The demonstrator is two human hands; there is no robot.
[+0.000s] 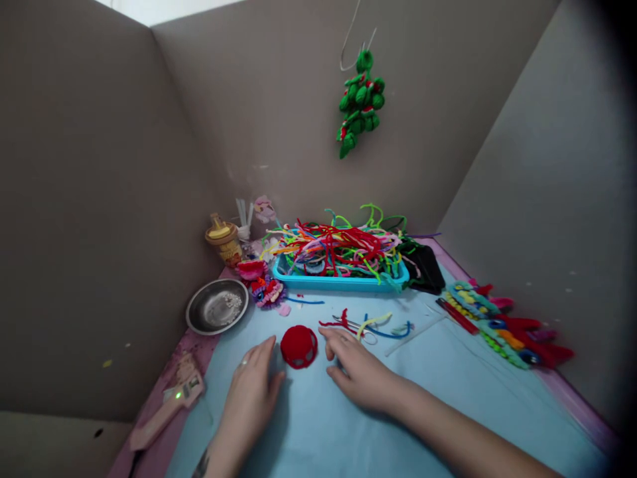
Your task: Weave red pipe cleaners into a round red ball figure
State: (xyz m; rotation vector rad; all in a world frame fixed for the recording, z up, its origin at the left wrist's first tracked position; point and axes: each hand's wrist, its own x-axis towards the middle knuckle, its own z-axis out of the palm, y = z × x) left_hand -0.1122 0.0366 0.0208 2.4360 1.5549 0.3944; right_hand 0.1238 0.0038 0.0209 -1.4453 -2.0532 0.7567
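Observation:
A round red fuzzy piece (298, 345) with greyish patches along its lower edge lies on the light blue table cover (338, 425). To its left rests my left hand (253, 378), fingers stretched out and thumb apart, holding nothing. On the other side is my right hand (353, 362), fingers loosely extended and thumb apart, also holding nothing. Neither hand visibly grips the red piece. Just beyond my right hand lie scissors (369, 337), a short red stem (344, 317), a yellow stem (373, 320) and a blue stem (393, 333).
A blue tray (343, 285) heaped with colourful fuzzy stems stands at the back. Left are a metal bowl (204, 309) with small white bits, a lidded cup (223, 239) and a pink glue gun (169, 408). Fuzzy colourful pieces (502, 325) lie right. Green leafy work (361, 99) hangs above.

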